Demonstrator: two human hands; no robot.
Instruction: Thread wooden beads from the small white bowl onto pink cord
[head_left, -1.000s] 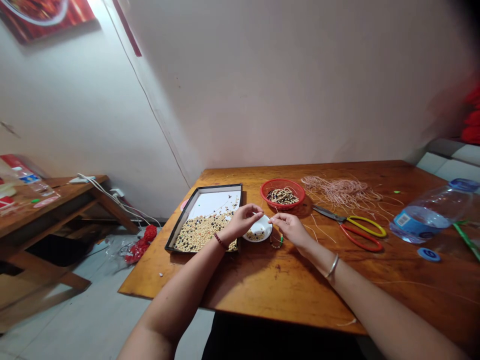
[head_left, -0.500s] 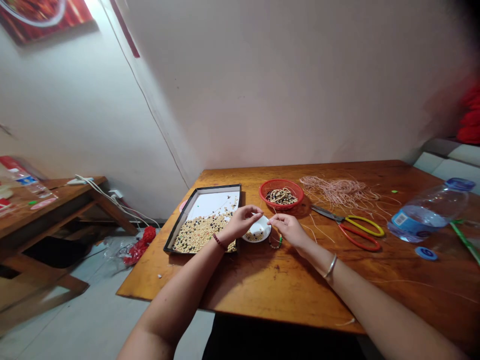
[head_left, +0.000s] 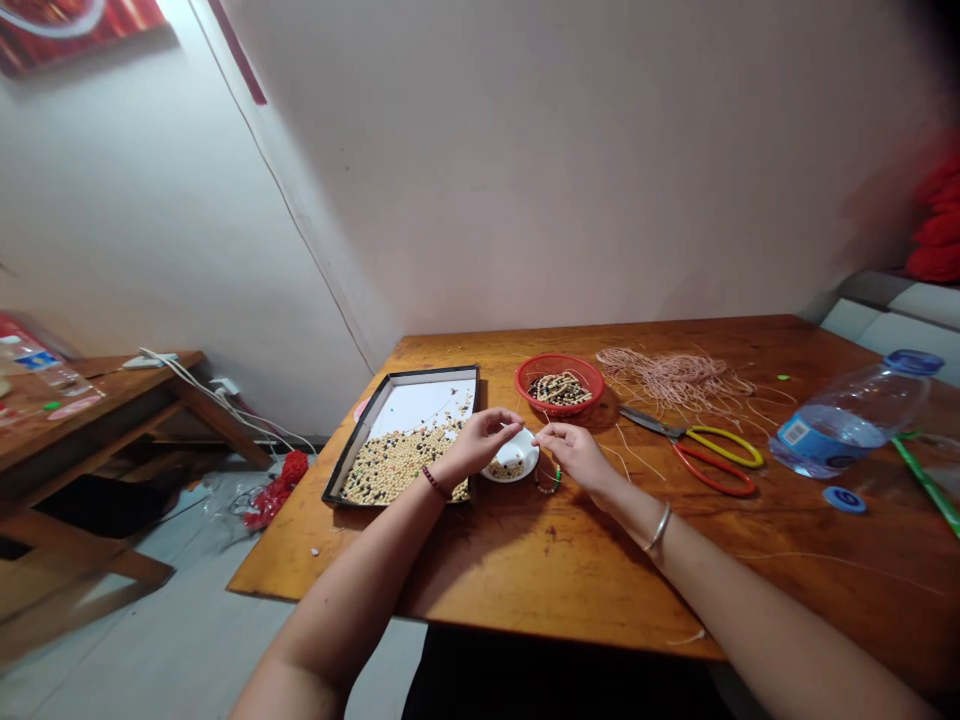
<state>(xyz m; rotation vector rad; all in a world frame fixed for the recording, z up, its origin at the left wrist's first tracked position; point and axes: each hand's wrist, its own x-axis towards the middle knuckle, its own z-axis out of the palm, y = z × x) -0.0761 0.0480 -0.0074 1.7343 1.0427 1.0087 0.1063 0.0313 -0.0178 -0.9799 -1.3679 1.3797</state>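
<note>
From here I have both hands low over the middle of the table: the left hand [head_left: 480, 445] and the right hand [head_left: 574, 452] are closed to tight pinches, fingertips [head_left: 523, 426] nearly meeting, on what looks like a thin cord [head_left: 545, 417], though it is too fine for me to be sure. Just below them sits a small white saucer [head_left: 514, 462] holding a few loose beads, and a short beaded strand [head_left: 547, 484] with a green bead lies on the wood just beside it. The main risk, as I judge it, is the pinch: if either grip slips on so fine a line, any beads on it could run off and scatter. The left wrist, with its red bracelet [head_left: 434, 483], crosses the edge of a black-rimmed tray [head_left: 420, 372] full of loose beads [head_left: 397, 466], so a careless drag could disturb them or knock the saucer. Further out stand a red plastic basket [head_left: 559, 358] of beaded strands [head_left: 559, 388] and a loose tangle of pale pink cord [head_left: 675, 375], whose stray ends could snag. Red-and-yellow-handled scissors [head_left: 716, 460] lie near those ends, and a part-filled plastic water bottle [head_left: 847, 430] lies on its side at the far right of the wooden table [head_left: 540, 570].
</note>
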